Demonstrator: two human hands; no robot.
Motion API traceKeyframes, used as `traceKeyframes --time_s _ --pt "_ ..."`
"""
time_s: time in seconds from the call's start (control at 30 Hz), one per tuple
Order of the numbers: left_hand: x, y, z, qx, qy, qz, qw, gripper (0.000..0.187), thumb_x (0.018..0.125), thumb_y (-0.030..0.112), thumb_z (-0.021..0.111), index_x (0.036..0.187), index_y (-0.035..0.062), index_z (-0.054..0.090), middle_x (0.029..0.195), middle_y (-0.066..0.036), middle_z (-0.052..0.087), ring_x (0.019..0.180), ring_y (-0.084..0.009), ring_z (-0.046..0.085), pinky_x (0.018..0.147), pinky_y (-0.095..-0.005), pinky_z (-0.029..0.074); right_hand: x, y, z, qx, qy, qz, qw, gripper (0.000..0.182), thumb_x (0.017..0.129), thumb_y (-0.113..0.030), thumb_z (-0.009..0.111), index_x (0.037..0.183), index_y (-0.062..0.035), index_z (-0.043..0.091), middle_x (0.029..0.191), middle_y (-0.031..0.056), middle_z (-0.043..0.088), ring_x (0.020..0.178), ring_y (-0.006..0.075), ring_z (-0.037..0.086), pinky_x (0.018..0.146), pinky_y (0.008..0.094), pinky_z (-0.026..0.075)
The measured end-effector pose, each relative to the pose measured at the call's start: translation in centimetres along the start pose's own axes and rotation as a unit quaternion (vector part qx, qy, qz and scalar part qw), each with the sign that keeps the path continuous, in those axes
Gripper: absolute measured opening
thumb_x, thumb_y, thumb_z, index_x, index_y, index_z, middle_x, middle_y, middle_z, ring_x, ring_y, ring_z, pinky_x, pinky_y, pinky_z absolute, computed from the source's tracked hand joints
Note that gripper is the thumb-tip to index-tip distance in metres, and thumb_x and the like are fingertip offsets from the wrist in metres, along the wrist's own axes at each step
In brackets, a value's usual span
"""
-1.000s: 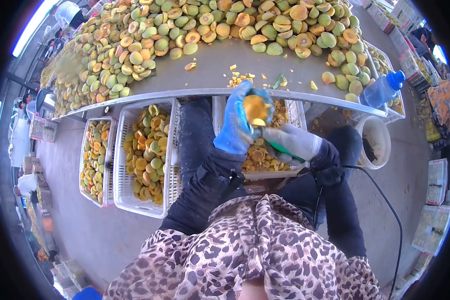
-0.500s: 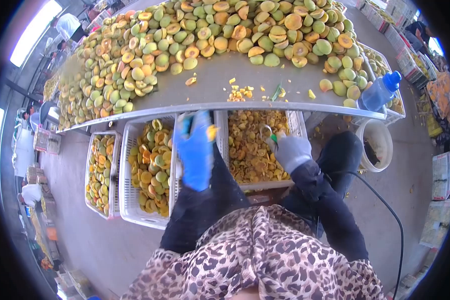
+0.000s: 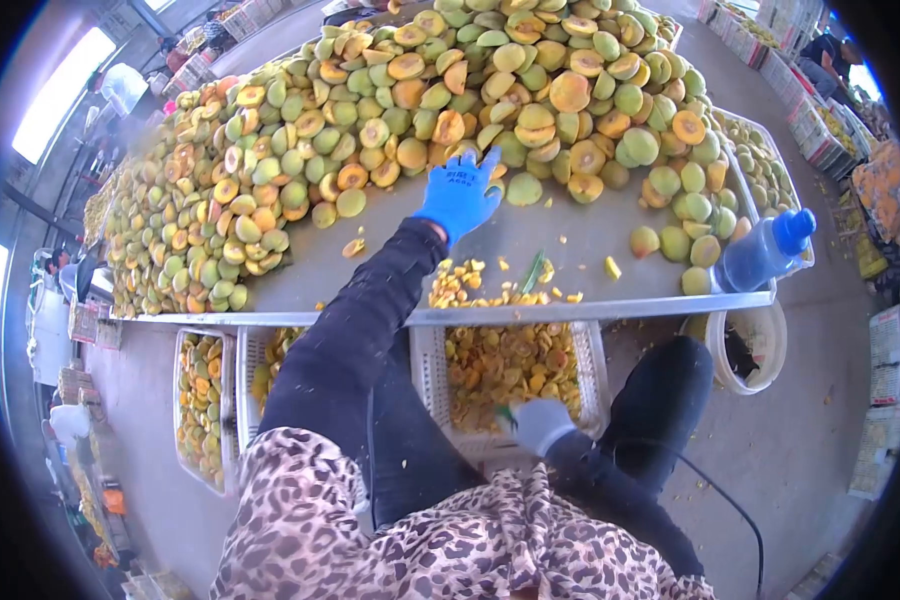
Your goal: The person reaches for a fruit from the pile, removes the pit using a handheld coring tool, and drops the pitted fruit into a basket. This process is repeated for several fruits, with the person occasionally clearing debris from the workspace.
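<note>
My left hand point(image 3: 460, 195), in a blue glove, reaches out to the near edge of a heap of peach halves point(image 3: 410, 66) on the metal table point(image 3: 370, 240). Its fingers are spread, with their tips at the fruit; no fruit shows in its grip. My right hand point(image 3: 544, 424), in a grey glove, is closed around a small green-handled tool point(image 3: 507, 414), blurred now; its loop-shaped end showed earlier. That hand is over the near end of a white crate point(image 3: 430, 385) filled with yellow-brown fruit scraps point(image 3: 515, 365), below the table edge.
Cut yellow bits point(image 3: 457, 284) and a green leaf point(image 3: 533, 272) lie near the table's rim. A blue bottle point(image 3: 760, 255) stands at the right corner, above a white bucket point(image 3: 767, 350). Crates of fruit halves point(image 3: 201, 400) sit below left. A dark cord point(image 3: 722, 490) trails right.
My left hand has gone from above the crates, where something yellow was at its fingers, forward to the heap. My right hand has drawn back towards my body with the tool. The view has shifted.
</note>
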State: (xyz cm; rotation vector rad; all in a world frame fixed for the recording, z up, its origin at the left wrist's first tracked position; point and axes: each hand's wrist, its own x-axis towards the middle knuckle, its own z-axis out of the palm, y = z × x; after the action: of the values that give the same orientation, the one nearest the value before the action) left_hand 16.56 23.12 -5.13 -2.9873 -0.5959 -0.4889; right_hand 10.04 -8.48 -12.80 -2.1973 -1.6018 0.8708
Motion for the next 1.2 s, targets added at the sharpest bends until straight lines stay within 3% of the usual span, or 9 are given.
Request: traceKeyframes --time_s 0.33,0.4,0.53,0.77,0.8,0.87,1.07,1.13,1.2 --pt "-1.6 0.7 2.0 -0.123 -0.041 -0.042 0.991 0.047 0.075 0.024 0.064 0.115 0.0042 0.049 0.11 -0.015 0.057 0.09 -0.0306 0.06 0.075 -0.0436 0.05 0.2 1.0 -2.7 -0.015 -0.038 0.034 0.999 0.042 0.088 -0.048 0.049 0.09 -0.0083 0.062 0.073 0.015 0.065 0.069 0.0352 0.064 0.064 0.046 0.048" --pt "-3.9 0.5 0.2 -0.571 -0.155 -0.26 0.763 0.046 0.081 0.029 0.062 0.118 0.0041 0.049 0.098 -0.012 0.06 0.074 -0.0231 0.062 0.067 -0.0336 0.052 -0.3 0.3 -2.9 -0.016 0.016 0.015 1.0 0.04 0.089 -0.049 0.049 0.091 -0.0105 0.06 0.062 0.017 0.062 0.059 0.0367 0.061 0.054 0.0484 0.047" --pt "-11.0 2.5 -5.3 -0.781 -0.089 -0.305 0.537 0.047 0.092 0.045 0.047 0.115 0.005 0.056 0.083 -0.006 0.062 0.061 -0.0113 0.056 0.046 -0.0207 0.043 -1.3 -1.5 -6.1 0.088 0.19 -0.025 0.978 0.032 0.089 -0.039 0.055 0.091 -0.007 0.051 0.066 0.0188 0.062 0.06 0.0381 0.061 0.053 0.0476 0.046" --pt "-18.3 8.9 -11.6 -0.867 0.03 -0.274 0.414 0.052 0.092 0.05 0.048 0.117 0.0043 0.054 0.092 -0.005 0.063 0.075 -0.0113 0.06 0.054 -0.0216 0.046 -1.2 -8.9 -11.4 0.147 0.273 -0.136 0.941 0.029 0.093 -0.032 0.051 0.092 -0.0029 0.057 0.066 0.0243 0.059 0.064 0.0413 0.06 0.055 0.0483 0.045" --pt "-19.0 9.6 -11.7 -0.868 0.034 -0.276 0.411 0.052 0.092 0.05 0.048 0.117 0.0043 0.054 0.092 -0.005 0.063 0.075 -0.0113 0.06 0.054 -0.0216 0.046 -1.3 -9.4 -11.2 0.179 0.233 -0.113 0.949 0.03 0.093 -0.032 0.05 0.092 -0.0025 0.058 0.066 0.0245 0.059 0.064 0.0414 0.06 0.056 0.0483 0.045" --pt "-20.2 10.5 -11.9 -0.732 0.179 -0.17 0.635 0.049 0.094 0.037 0.052 0.12 -0.0032 0.045 0.11 -0.014 0.06 0.104 -0.0191 0.056 0.09 -0.03 0.046 -1.3 -9.7 -10.1 0.184 0.226 -0.12 0.949 0.032 0.093 -0.032 0.049 0.09 -0.002 0.059 0.066 0.0243 0.06 0.064 0.0409 0.06 0.057 0.0483 0.046" --pt "-21.3 9.0 -11.2 -0.678 0.222 -0.085 0.696 0.058 0.092 0.037 0.057 0.125 -0.0062 0.036 0.102 -0.017 0.062 0.084 -0.0216 0.063 0.078 -0.0345 0.052 -2.5 -9.7 -9.5 0.086 0.201 -0.118 0.969 0.033 0.094 -0.033 0.047 0.091 -0.0022 0.06 0.066 0.0227 0.061 0.063 0.0404 0.06 0.058 0.0491 0.046" --pt "-21.0 7.8 -12.8 -0.779 -0.012 -0.171 0.603 0.059 0.094 0.045 0.047 0.122 -0.0069 0.044 0.098 -0.018 0.063 0.082 -0.0215 0.063 0.076 -0.0335 0.052 -3.1 -10.1 -10.2 0.037 0.131 -0.087 0.987 0.034 0.094 -0.033 0.048 0.091 -0.001 0.06 0.068 0.0245 0.06 0.065 0.0417 0.059 0.06 0.0497 0.046" --pt "-20.1 5.8 -10.1 -0.691 -0.07 -0.158 0.702 0.063 0.095 0.052 0.039 0.114 -0.0069 0.053 0.098 -0.018 0.064 0.082 -0.021 0.063 0.075 -0.0315 0.052 -2.3 -8.8 -8.7 0.093 0.14 -0.141 0.976 0.036 0.095 -0.034 0.046 0.09 -0.0006 0.059 0.063 0.0216 0.059 0.058 0.0374 0.059 0.054 0.0453 0.046"
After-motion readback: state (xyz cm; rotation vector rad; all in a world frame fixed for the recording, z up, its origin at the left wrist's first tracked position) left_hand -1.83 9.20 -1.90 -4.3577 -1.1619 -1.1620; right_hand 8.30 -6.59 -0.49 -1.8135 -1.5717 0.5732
